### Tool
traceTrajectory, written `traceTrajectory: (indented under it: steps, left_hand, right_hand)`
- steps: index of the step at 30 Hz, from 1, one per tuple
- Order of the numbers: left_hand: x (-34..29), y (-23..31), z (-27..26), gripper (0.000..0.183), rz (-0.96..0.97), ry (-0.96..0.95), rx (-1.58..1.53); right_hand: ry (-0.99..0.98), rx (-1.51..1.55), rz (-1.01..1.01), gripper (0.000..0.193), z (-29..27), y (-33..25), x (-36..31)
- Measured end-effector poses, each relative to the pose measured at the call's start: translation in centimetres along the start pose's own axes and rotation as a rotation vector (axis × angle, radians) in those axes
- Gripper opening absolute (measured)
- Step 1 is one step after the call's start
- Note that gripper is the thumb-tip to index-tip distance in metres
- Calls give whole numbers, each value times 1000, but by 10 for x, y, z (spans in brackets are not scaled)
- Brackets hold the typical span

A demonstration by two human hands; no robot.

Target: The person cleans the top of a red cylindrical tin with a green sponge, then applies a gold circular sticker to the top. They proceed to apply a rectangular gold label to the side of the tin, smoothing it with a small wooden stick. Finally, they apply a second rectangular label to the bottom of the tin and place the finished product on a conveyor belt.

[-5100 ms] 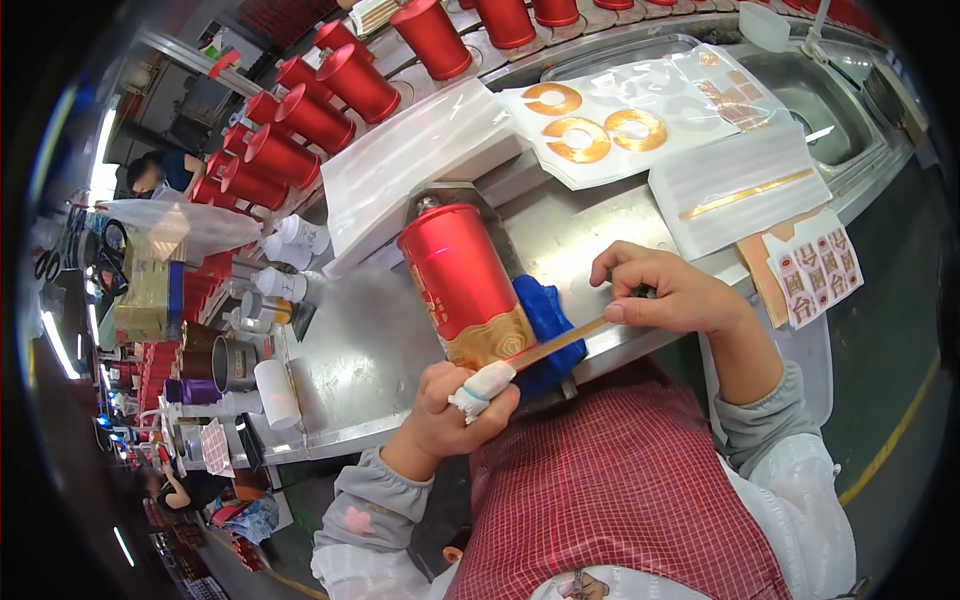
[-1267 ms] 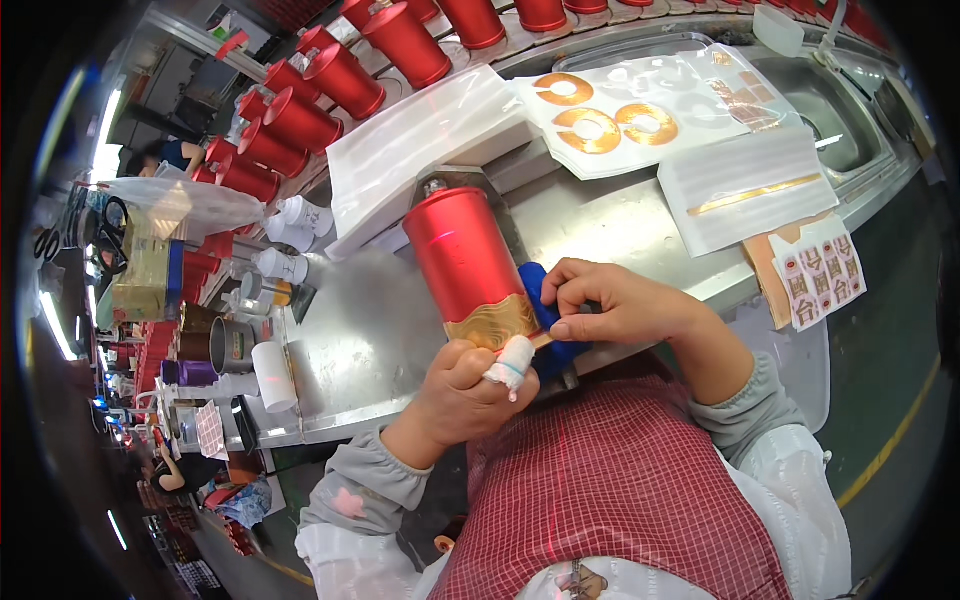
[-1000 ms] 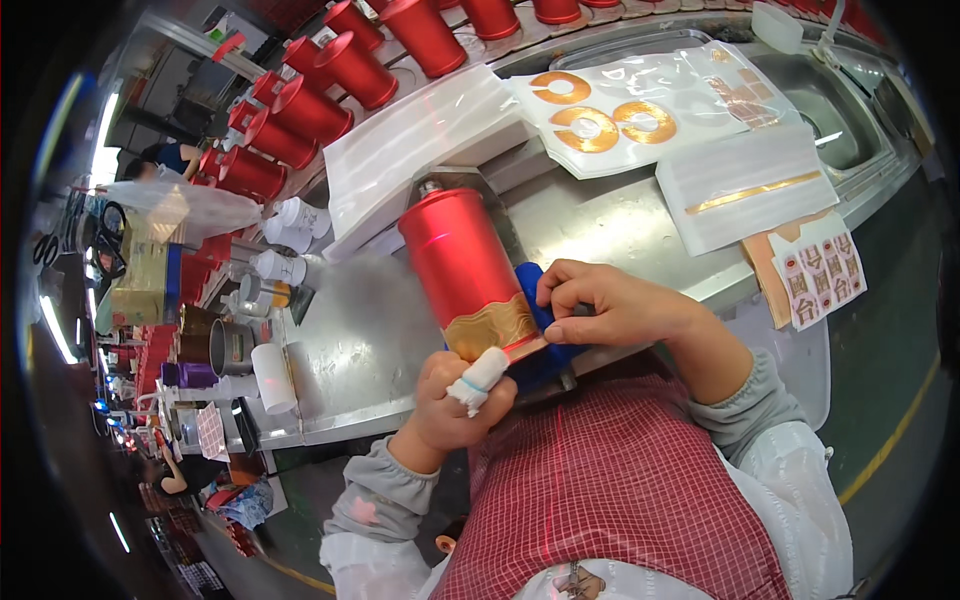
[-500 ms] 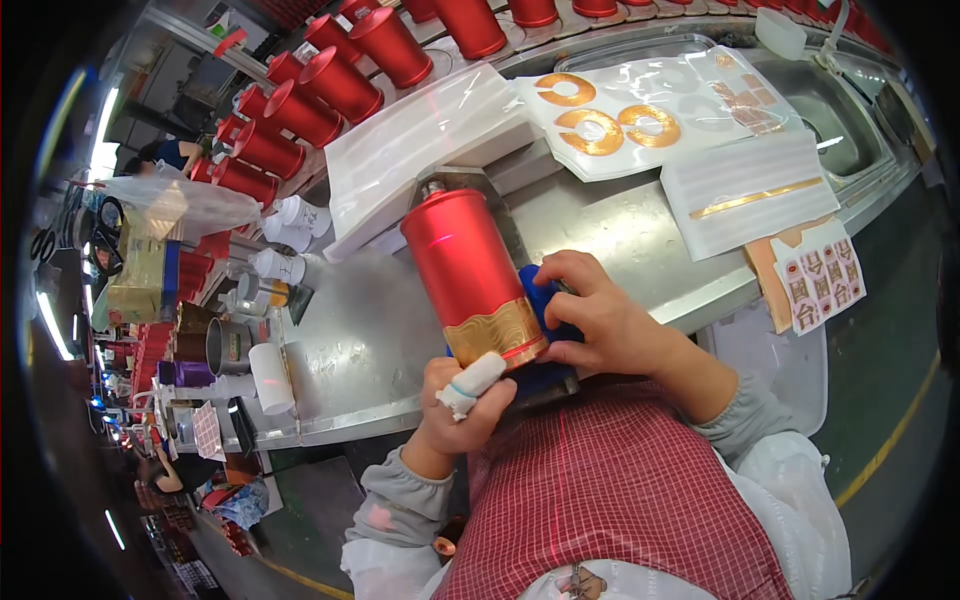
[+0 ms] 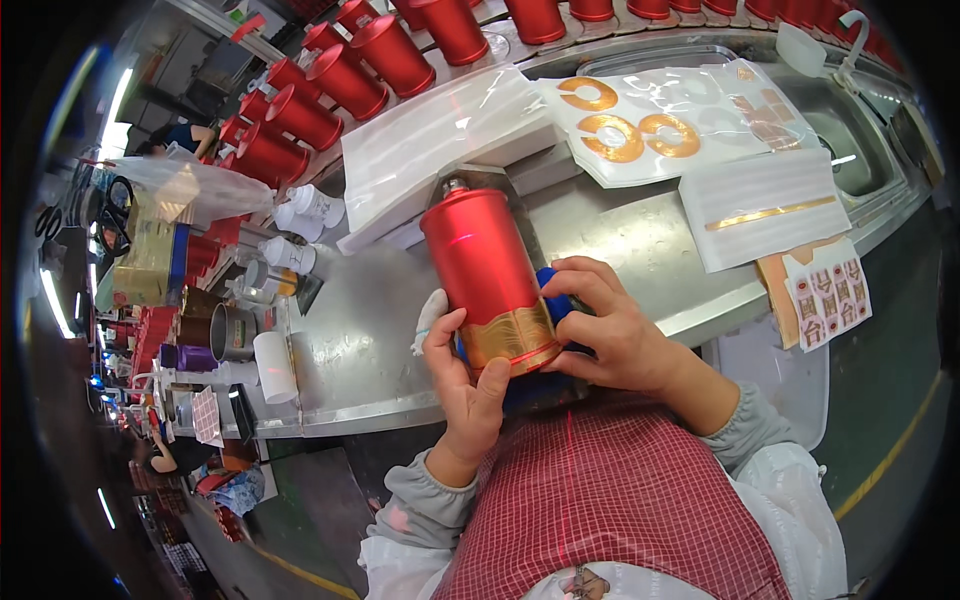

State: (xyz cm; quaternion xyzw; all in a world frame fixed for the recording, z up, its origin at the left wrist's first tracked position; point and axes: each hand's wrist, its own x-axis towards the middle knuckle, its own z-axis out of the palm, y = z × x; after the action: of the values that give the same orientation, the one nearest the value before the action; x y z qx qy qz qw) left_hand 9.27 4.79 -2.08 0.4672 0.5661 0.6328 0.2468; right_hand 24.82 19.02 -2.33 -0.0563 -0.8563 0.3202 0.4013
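A shiny red cylindrical bottle (image 5: 480,255) lies tilted, its narrow neck end pointing away from me into a metal holder (image 5: 452,180). Around its near end runs a patterned gold band (image 5: 511,337). My left hand (image 5: 466,395) grips the bottle's left side, thumb at the near rim. One finger of that hand, in a white wrapping (image 5: 430,318), sticks up beside the bottle. On the other side, my right hand (image 5: 612,330) is curled against the band's right edge, thumb by the near rim. A blue support (image 5: 548,282) shows partly beneath; the bottle's underside is hidden.
Beyond the bottle lies a stack of white foam sheets (image 5: 425,150). To the right are a sheet with gold ring stickers (image 5: 640,140), a white pad with a gold strip (image 5: 765,212) and a sink (image 5: 855,160). Red bottles (image 5: 305,115) line the back; a paper roll (image 5: 275,367) stands left.
My left hand's wrapped finger has moved off the gold band to the bottle's left side, and the thumb now rests near the rim. My right hand stays at the band. The whole view has shifted slightly.
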Motion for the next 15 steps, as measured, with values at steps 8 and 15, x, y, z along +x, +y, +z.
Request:
traceTrajectory:
  steps: [8,15]
  left_hand:
    - [2,4,2,64,-1,-5,33]
    - [2,9,1,69,-36,-53,53]
  right_hand:
    - [-6,18,14,33,1,1,-2]
    - [-12,16,14,33,2,2,-2]
